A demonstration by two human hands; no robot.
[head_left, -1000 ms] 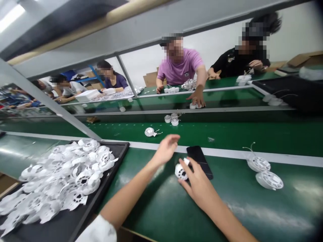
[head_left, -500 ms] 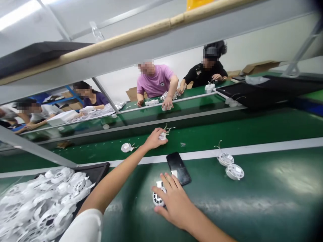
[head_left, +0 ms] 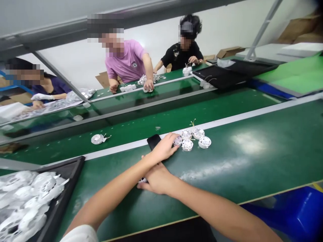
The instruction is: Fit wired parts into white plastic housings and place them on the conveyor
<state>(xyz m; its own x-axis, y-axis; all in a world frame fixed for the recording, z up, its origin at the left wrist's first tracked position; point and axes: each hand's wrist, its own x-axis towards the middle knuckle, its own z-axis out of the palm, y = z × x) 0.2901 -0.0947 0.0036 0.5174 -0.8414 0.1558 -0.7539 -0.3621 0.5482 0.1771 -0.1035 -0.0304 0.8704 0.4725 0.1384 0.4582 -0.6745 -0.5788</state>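
Green belt (head_left: 227, 174) — left hand (head_left: 164, 148), fingers together, at white discs (head_left: 187, 145); right hand (head_left: 157, 179): fingers unclear.

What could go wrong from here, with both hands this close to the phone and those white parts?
The left hand overlaps the black smartphone on the green conveyor belt, so it might get knocked. The white round parts sit bunched beside that hand, and their thin wire leads might snag. The right hand lies crossed under the left forearm, which may hamper quick moves.
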